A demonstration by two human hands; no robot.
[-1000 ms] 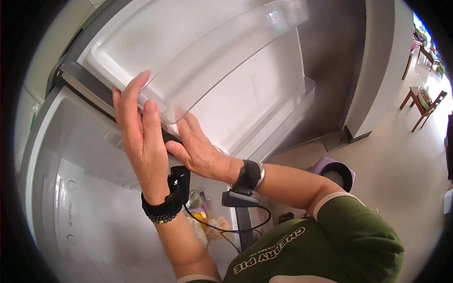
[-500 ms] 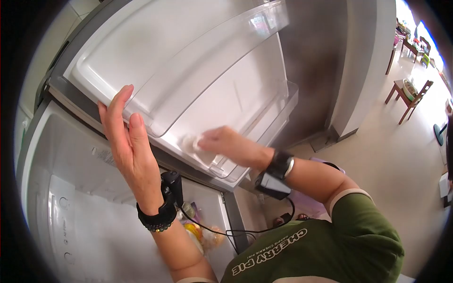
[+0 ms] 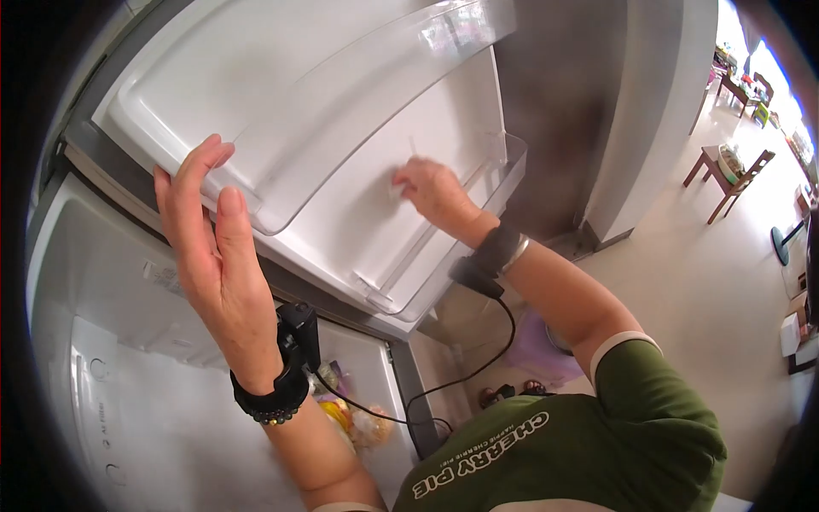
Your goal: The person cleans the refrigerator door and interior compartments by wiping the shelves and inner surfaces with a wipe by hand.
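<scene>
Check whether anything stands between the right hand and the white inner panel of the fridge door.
Nothing visible stands in the way: the right hand appears in the gap between the upper clear bin and the lower clear bin, over the white inner panel. Blur hides whether it touches.

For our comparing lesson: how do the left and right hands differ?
The left hand is at the edge of the fridge door, fingers extended; the right hand is over its inner panel, fingers curled. The left hand looks sharp, the right hand blurred. The left hand has beads at the wrist, the right hand a silvery band. Both wear black straps.
</scene>
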